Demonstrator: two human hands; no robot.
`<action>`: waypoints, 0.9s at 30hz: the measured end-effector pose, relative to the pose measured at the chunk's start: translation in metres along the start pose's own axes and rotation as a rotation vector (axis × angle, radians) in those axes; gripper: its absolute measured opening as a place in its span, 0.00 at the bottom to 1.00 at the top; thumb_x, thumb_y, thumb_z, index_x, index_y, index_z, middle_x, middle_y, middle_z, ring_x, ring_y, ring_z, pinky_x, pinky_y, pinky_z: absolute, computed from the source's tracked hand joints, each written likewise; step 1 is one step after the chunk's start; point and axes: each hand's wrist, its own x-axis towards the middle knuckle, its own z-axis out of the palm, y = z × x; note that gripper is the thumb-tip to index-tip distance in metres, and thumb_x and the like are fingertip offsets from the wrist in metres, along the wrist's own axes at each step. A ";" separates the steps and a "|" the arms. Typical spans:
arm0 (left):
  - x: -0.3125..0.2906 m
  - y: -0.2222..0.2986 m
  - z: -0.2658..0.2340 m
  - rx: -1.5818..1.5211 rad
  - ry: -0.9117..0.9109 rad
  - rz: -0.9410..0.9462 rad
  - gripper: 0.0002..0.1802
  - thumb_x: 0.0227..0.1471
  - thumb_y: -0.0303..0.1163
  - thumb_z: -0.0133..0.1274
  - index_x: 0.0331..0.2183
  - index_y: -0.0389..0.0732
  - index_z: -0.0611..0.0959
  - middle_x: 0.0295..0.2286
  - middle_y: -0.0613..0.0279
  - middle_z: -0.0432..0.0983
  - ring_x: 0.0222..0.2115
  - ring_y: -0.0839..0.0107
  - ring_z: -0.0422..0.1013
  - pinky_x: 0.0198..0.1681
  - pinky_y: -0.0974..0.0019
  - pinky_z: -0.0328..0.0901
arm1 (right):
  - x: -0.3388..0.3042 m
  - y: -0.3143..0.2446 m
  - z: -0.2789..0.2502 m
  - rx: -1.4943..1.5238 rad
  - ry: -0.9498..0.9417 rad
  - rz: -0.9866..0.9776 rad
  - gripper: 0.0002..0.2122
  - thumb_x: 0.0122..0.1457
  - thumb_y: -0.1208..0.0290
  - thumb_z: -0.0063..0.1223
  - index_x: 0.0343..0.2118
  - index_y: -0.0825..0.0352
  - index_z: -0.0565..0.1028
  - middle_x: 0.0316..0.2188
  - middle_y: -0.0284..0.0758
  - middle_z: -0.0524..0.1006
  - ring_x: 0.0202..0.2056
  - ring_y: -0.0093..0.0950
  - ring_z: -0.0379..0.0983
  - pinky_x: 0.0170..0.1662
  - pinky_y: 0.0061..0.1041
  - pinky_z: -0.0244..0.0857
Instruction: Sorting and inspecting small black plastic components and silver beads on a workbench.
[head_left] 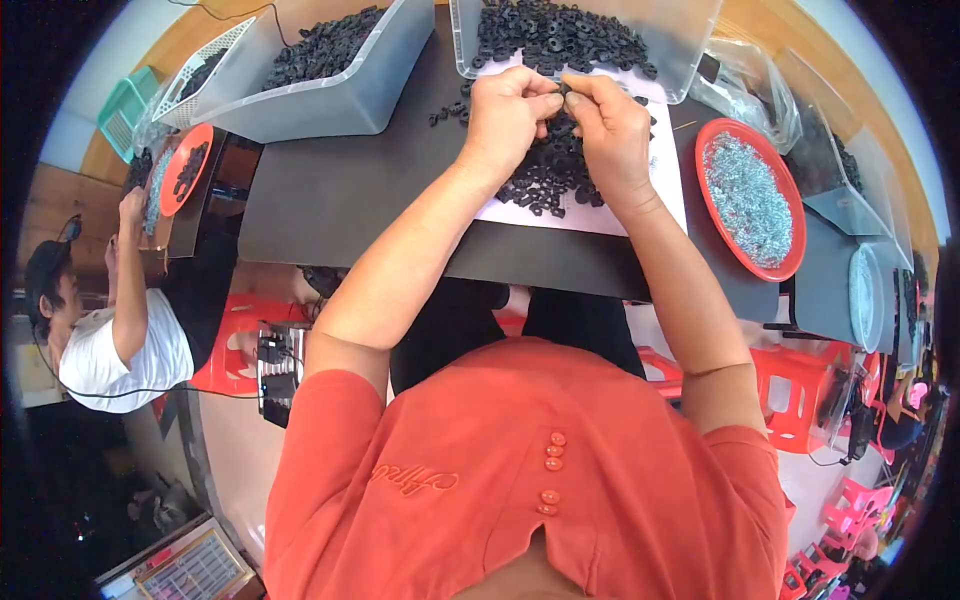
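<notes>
Both hands meet over a pile of small black parts (550,172) spread on a white sheet (658,200) on the dark table. My left hand (508,112) pinches with thumb and forefinger. Close against it, my right hand (610,128) pinches too. Between the fingertips shows a small black part (563,89), mostly covered by the fingers, so its exact kind is unclear. Just beyond the hands is a clear plastic bin (686,50) with many more black parts.
A red bowl (797,235) of small shiny metal pieces stands at the right. Another clear bin (330,118) of black parts is at the far left. Beyond it, a co-worker (125,335) in a white top sits by a red bowl (171,200). Plastic bags (745,100) lie at the back right.
</notes>
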 end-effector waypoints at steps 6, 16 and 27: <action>0.006 0.000 -0.007 -0.158 -0.034 -0.045 0.04 0.50 0.24 0.57 0.30 0.32 0.83 0.21 0.62 0.77 0.18 0.78 0.69 0.19 0.75 0.62 | 0.004 -0.009 -0.005 -0.035 -0.154 -0.002 0.14 0.48 0.75 0.60 0.39 0.69 0.76 0.29 0.39 0.76 0.30 0.36 0.76 0.32 0.30 0.70; 0.002 0.005 -0.009 -0.117 -0.120 -0.060 0.05 0.50 0.24 0.58 0.28 0.31 0.83 0.21 0.59 0.77 0.19 0.75 0.72 0.21 0.72 0.67 | 0.008 -0.008 -0.009 -0.469 -0.048 -0.428 0.13 0.42 0.68 0.64 0.29 0.67 0.73 0.27 0.36 0.72 0.28 0.35 0.73 0.29 0.32 0.69; 0.002 -0.001 -0.012 -0.206 -0.170 -0.044 0.06 0.51 0.25 0.58 0.25 0.32 0.82 0.21 0.58 0.77 0.18 0.73 0.72 0.19 0.72 0.66 | 0.005 -0.005 -0.004 -0.439 0.014 -0.596 0.11 0.42 0.69 0.62 0.27 0.64 0.72 0.23 0.34 0.71 0.25 0.34 0.71 0.25 0.31 0.68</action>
